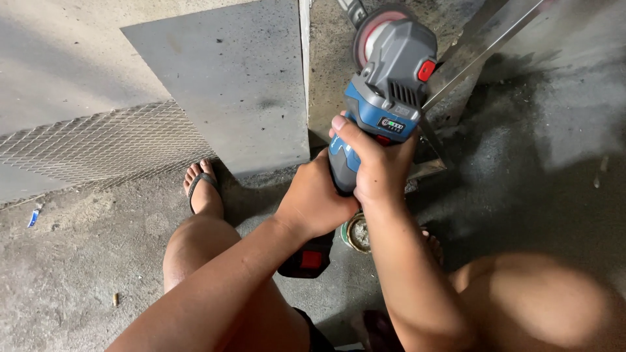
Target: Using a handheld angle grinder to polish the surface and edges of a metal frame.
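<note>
A blue and grey cordless angle grinder [386, 91] points away from me, its disc and guard [373, 29] at the top next to a slanted metal bar [486, 36]. My right hand [375, 163] wraps the blue handle from the right, thumb on top. My left hand [316, 199] grips the handle lower down on the left. The black battery pack with a red button [306, 261] hangs below my hands. I squat, both knees in view.
A grey sheet panel [228, 78] and a strip of metal mesh [104, 140] lie on the concrete floor at left. My sandalled foot [202, 189] rests by the panel. A small round tin [357, 233] sits under my right forearm.
</note>
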